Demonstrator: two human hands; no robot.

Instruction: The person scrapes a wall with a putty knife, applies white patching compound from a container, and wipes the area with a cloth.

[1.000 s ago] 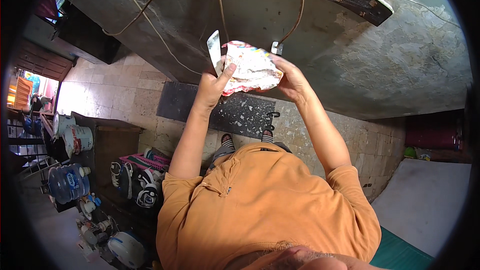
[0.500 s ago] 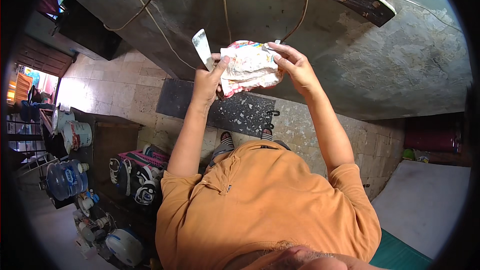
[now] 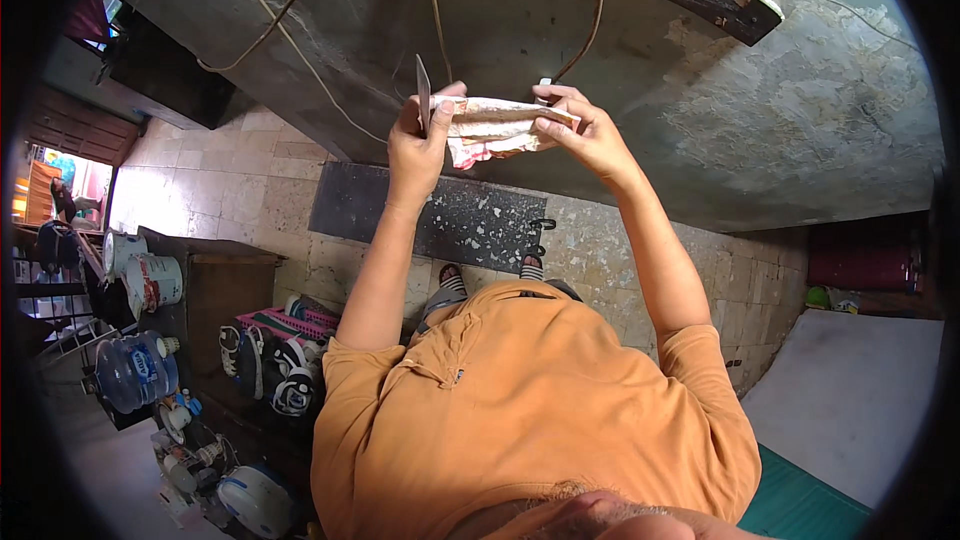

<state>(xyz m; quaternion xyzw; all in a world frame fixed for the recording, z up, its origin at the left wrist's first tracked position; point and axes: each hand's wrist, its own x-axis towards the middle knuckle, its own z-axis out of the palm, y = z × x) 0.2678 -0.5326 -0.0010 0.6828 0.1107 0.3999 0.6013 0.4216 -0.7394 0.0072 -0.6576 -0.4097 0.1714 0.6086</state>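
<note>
In front of the wall, both hands stretch a crumpled white wrapper (image 3: 497, 122) with red and pink printing along its edges. My left hand (image 3: 415, 152) is closed round its left end, thumb on top. The same hand also grips a scraper (image 3: 423, 85), whose blade sticks up past the fingers and appears almost edge-on; its handle is hidden. At the other end of the wrapper, my right hand (image 3: 597, 143) pinches the edge between thumb and fingers. Folds run lengthwise across the wrapper.
A grey wall (image 3: 600, 70) with peeling patches rises ahead, cables (image 3: 300, 10) hanging on it. Pale flakes dot the dark mat (image 3: 375, 205) by my feet. Left are shoes (image 3: 290, 375), buckets (image 3: 155, 280) and a water bottle (image 3: 137, 370). A white board-like surface (image 3: 850, 390) lies right.
The wrapper has tipped and folded to a narrower strip, showing less of its face. The scraper blade has turned from broad side to nearly edge-on. Both hands keep their hold.
</note>
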